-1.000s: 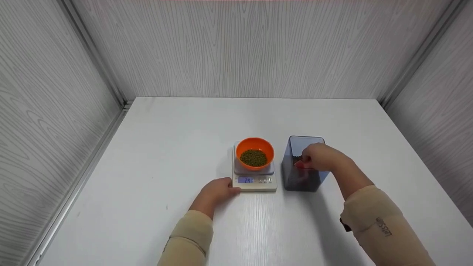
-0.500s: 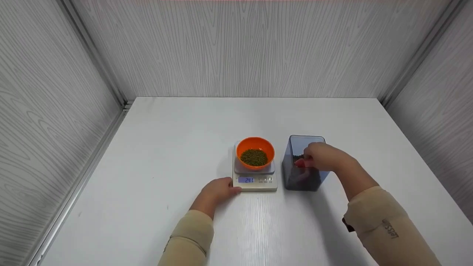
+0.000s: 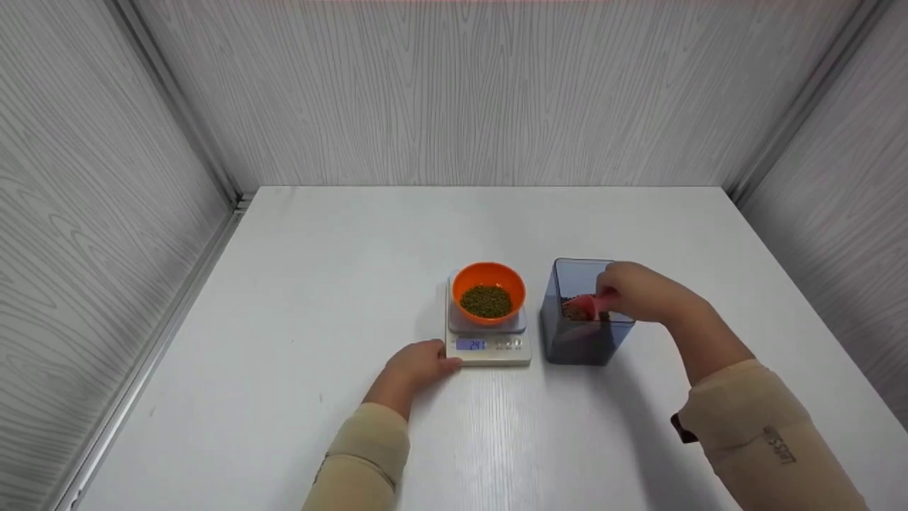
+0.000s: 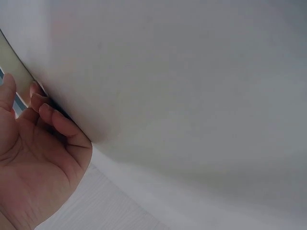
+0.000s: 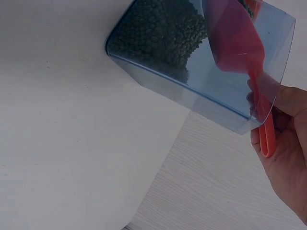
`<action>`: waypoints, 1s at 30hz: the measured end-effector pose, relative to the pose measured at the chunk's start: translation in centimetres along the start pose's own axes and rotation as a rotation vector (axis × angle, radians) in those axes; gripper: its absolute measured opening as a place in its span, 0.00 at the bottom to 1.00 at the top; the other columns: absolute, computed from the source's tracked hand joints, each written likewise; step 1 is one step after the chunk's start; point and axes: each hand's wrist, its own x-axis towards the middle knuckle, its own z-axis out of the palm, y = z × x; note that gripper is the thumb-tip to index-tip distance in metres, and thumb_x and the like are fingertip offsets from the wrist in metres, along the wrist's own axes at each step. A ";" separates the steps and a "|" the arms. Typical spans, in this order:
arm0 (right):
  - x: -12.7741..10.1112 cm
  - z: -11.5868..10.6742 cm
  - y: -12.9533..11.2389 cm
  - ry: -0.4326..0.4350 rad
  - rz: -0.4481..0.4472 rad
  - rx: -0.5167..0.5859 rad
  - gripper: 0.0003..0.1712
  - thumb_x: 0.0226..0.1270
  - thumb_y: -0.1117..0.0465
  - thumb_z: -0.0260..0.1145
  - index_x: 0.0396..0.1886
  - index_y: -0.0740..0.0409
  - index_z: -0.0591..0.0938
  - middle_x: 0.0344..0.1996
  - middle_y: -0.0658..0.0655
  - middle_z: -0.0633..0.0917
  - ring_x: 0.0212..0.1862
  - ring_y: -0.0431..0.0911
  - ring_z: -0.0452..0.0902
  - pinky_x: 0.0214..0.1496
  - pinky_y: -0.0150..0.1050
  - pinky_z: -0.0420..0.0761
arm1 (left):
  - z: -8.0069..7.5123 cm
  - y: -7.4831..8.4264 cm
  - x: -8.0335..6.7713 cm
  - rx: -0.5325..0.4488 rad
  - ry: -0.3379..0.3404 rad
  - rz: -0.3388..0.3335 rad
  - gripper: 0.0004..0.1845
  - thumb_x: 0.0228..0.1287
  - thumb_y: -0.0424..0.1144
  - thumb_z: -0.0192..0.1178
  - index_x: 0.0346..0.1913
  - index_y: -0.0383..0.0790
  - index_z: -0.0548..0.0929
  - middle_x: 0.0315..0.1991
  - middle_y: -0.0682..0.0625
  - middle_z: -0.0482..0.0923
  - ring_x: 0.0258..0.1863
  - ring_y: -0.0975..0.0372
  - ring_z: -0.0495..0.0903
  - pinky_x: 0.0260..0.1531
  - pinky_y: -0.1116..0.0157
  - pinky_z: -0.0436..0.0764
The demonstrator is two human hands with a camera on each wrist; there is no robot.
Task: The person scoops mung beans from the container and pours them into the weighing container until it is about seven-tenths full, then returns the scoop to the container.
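My left hand [image 3: 418,365] grips the front left corner of a white kitchen scale [image 3: 493,358], whose display seems to read 241. In the left wrist view its fingers [image 4: 62,123] curl against the scale's edge. An orange bowl [image 3: 489,274] on the scale holds small green-brown pellets [image 3: 486,303]. To the right stands a clear bluish bin [image 3: 578,348], partly filled with dark green pellets [image 5: 158,40]. My right hand [image 3: 642,292], at the bin's right rim, holds a red scoop [image 5: 237,45] by its handle. The scoop's bowl is inside the bin; its contents are partly hidden.
A white table [image 3: 319,284] carries everything. Pale wood-grain panels [image 3: 454,92] stand behind it and at both sides. The bin stands upright with a narrow gap to the scale.
My right hand has moved right and slightly up along the bin, and more of the scoop now shows inside it. My left hand, the scale and the bowl keep their places.
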 end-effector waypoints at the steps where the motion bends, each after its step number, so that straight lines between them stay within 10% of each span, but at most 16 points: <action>1: -0.1 -0.1 0.1 0.008 -0.001 0.003 0.02 0.56 0.67 0.65 0.30 0.61 0.82 0.26 0.52 0.75 0.31 0.45 0.68 0.35 0.40 0.72 | 0.0 0.0 0.0 0.000 -0.002 -0.001 0.15 0.59 0.54 0.56 0.33 0.44 0.75 0.28 0.51 0.72 0.31 0.58 0.70 0.41 0.57 0.71; 30: -3.2 1.0 3.7 0.175 0.062 0.276 0.04 0.59 0.63 0.65 0.35 0.54 0.82 0.33 0.52 0.76 0.37 0.45 0.69 0.38 0.38 0.72 | 0.0 -0.1 0.0 0.011 0.005 -0.005 0.17 0.59 0.56 0.55 0.33 0.45 0.74 0.29 0.51 0.73 0.32 0.58 0.70 0.42 0.57 0.71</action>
